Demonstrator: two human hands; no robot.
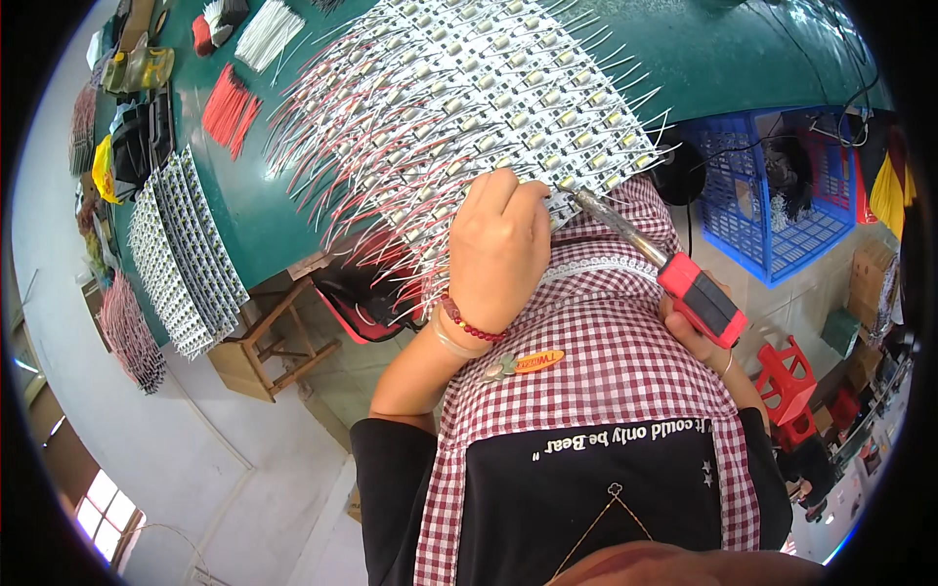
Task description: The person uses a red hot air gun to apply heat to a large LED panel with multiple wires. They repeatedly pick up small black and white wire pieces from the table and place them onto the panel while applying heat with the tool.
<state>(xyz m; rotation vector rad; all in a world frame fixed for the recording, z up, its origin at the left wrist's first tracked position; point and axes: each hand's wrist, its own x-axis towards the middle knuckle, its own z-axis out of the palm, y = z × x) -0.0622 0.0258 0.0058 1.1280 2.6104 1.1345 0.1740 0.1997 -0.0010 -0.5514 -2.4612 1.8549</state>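
A large white panel of LED circuit boards [489,107] lies on the green table, with red and white wires standing out along its sides. At the panel's near edge, my left hand [498,244] is closed in a pinch; what sits between its fingertips is hidden. My right hand [692,332] is wrapped round the red and black handle of a soldering iron [699,298]. The iron's metal shaft points up and left, and its tip rests at or just over the panel's near edge, right of my left fingers.
Loose red wires [232,110] and white wires [267,34] lie in bundles on the green table [293,230]. More LED panels [186,254] are at the left end. Right of me are a blue plastic crate [752,234] and red stools [785,381]; a wooden stool [269,342] stands below left.
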